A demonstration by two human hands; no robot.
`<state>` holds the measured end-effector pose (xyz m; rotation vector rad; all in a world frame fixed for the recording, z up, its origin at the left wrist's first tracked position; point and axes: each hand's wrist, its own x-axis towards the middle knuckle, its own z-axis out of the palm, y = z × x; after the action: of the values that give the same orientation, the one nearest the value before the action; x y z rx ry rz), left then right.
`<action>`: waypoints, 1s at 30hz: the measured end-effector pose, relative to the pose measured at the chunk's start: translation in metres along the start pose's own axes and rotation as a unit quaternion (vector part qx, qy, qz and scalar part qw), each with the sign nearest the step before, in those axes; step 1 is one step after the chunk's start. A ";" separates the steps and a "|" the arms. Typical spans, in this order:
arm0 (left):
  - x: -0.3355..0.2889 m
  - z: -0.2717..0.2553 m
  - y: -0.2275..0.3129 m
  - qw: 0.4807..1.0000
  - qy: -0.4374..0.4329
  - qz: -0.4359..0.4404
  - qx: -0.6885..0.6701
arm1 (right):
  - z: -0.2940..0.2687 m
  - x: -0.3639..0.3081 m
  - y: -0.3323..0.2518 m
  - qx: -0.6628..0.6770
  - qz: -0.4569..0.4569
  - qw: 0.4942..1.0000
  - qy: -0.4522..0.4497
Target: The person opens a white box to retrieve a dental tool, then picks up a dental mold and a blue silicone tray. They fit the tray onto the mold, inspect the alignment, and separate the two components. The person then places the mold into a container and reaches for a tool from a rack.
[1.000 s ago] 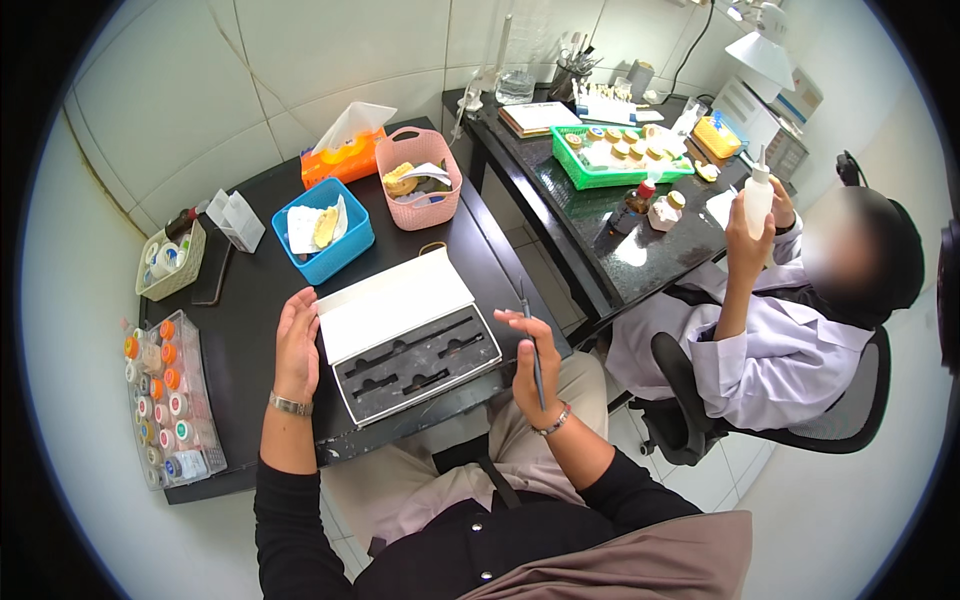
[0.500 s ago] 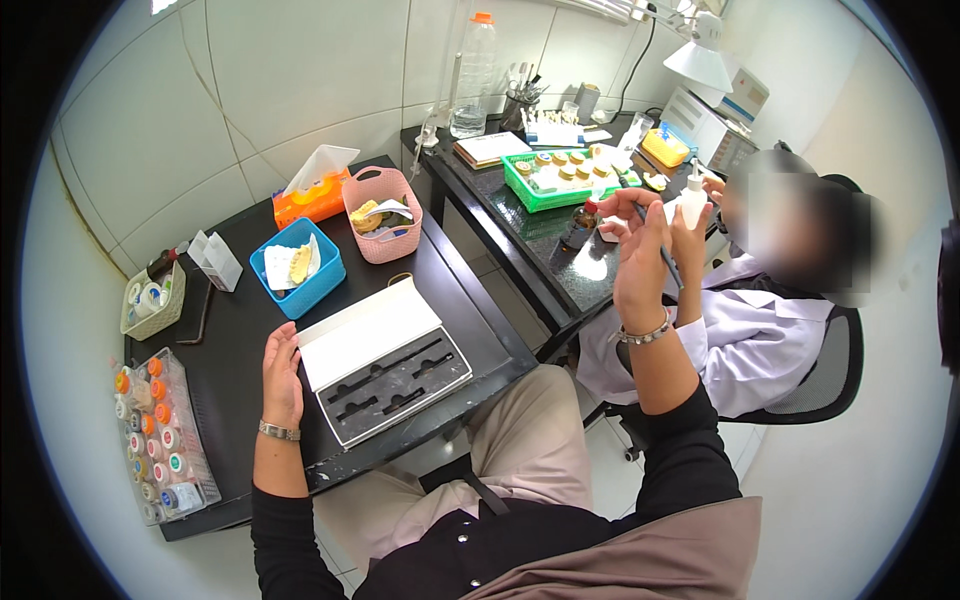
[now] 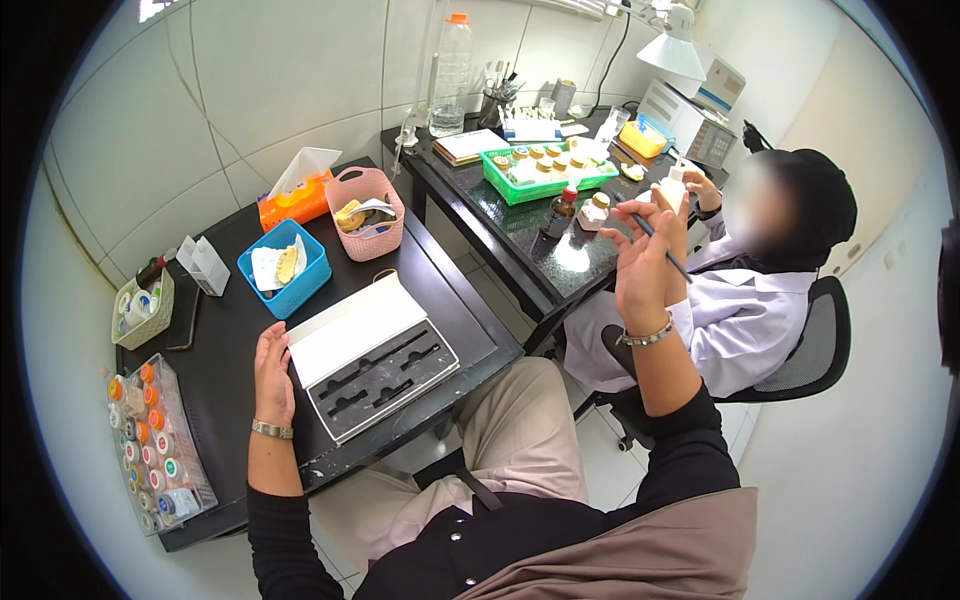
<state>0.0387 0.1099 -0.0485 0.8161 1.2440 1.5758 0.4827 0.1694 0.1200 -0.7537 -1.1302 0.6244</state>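
Note:
My right hand [image 3: 640, 268] is raised over the gap beside the second desk. A slim dark pen-like stick [image 3: 679, 267] is held between its thumb and fingers, slanting down to the right. My left hand [image 3: 273, 375] is at the left side of an open white box [image 3: 352, 326], fingers stretched and holding nothing; whether they touch it I cannot tell. The box lies on the near desk with its lid folded back. Its dark grey foam insert [image 3: 385, 372] has several narrow black slots, with no tool visible in them.
A blue basket [image 3: 305, 285] and a pink basket [image 3: 368, 243] stand behind the box. At far left is a clear tray of small jars [image 3: 160, 450]. A seated co-worker in a white coat [image 3: 740, 320] holds a white bottle [image 3: 671, 186] close by my right hand. A brown bottle [image 3: 558, 217] stands nearby.
The view has shifted slightly, so the desks appear further left. Against the second desk my right hand sits further right, uncovering a small jar beside the brown bottle. The left hand stays beside the box.

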 end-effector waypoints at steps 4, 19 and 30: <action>0.000 0.000 -0.001 1.000 -0.002 0.002 0.001 | -0.008 0.007 -0.005 0.030 -0.012 0.999 -0.008; 0.004 -0.006 -0.004 1.000 -0.007 -0.004 0.016 | -0.045 0.148 0.054 -0.295 0.195 0.935 -0.010; 0.005 0.007 0.000 0.998 -0.039 -0.003 0.055 | -0.084 0.246 0.119 -0.652 0.065 0.741 -0.148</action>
<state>0.0437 0.1169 -0.0470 0.9344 1.2852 1.4676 0.6316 0.4129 0.1432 -1.9949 -1.7975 -0.0728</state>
